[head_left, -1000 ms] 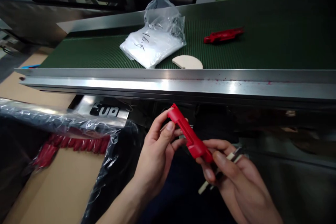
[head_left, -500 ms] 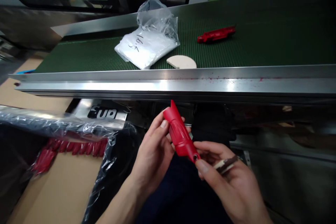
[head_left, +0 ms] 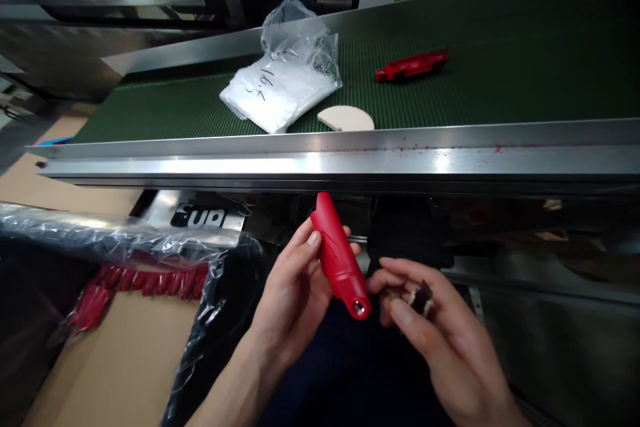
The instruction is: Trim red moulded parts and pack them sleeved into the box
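Note:
My left hand is closed round a red plastic part, thumb on its near side. The part is long and smooth, tilted, with a metal-rimmed hole at its lower end. Just right of that end is my right hand, its fingertips apart from the part. Tucked in its curled fingers is a small brown and cream tool; most of it is hidden, so its kind cannot be told.
Ahead runs a green conveyor belt with a metal edge rail. On it lie a white plastic-bagged bundle, a cream half-disc and another red part. At left, a lined carton contains bagged red parts.
The red part has turned in my left hand, bringing its end hole into view. My right hand has let go of the part's lower end and moved slightly right, the small tool turning with it.

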### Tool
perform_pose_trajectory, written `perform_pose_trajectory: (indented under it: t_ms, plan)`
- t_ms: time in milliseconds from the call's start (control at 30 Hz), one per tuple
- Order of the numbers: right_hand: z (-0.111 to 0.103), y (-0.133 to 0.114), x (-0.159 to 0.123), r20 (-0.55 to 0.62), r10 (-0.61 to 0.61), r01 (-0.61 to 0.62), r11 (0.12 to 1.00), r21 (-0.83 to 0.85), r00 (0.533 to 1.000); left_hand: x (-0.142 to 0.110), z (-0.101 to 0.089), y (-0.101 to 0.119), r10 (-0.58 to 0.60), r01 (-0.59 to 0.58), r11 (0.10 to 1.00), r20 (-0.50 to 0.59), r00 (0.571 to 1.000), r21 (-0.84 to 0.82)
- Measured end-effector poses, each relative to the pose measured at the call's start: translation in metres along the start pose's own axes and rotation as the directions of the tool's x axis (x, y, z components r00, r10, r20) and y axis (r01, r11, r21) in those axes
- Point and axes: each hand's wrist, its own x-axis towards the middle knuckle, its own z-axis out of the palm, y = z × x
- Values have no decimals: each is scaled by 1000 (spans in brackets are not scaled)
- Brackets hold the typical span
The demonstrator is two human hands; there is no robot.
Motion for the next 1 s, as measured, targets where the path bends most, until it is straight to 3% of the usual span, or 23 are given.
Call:
perform_pose_trajectory:
  t_ms: [267,533,800,1000]
  plan:
    - [0,2,0,-16,108,-103,979,174,994,4,2,3,-135,115,983,-137,981,-142]
    - [-1,6,-2,-48,168,-157,971,180,985,5,2,1,-136,73,958,-214,967,-279]
    - [-4,3,-5,17,130,-131,982,139,991,6,4,-3,-103,11,956,-298,949,-294]
    - [-4,1,-4,18,96,-97,991,94,995,6,1,-2,-116,39,958,-257,959,-283]
